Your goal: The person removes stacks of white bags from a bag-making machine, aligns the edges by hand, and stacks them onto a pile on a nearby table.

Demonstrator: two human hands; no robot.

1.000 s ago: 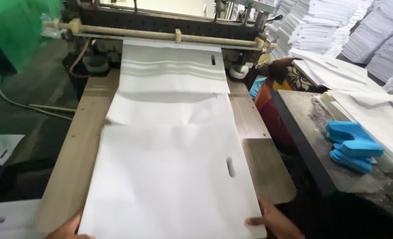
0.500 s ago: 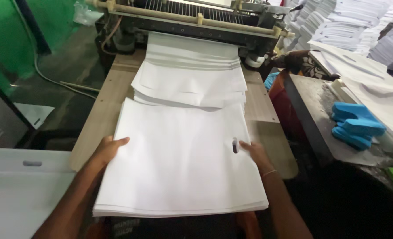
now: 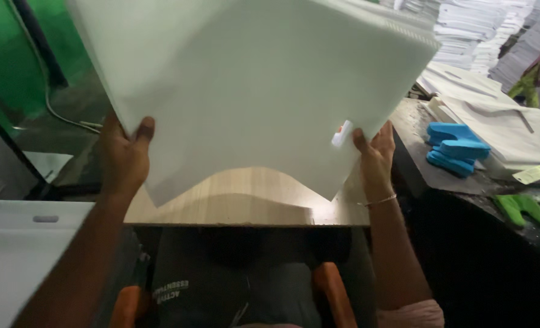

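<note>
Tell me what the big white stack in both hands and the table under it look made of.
The white stack of flat bags looks like thin non-woven fabric, matte: a stitched or embossed dotted edge shows at its top right, and it bends softly between the left hand and right hand. The tan table top looks like wood or laminate, with straight grain lines.

Both forearms are bare, no sleeves in sight. The right hand (image 3: pixel 376 155) has a thin metal bangle (image 3: pixel 379 200) at the wrist; the left hand (image 3: pixel 124 155) wears nothing. Below, dark trousers (image 3: pixel 233 285) with small pale lettering on one thigh.
</note>
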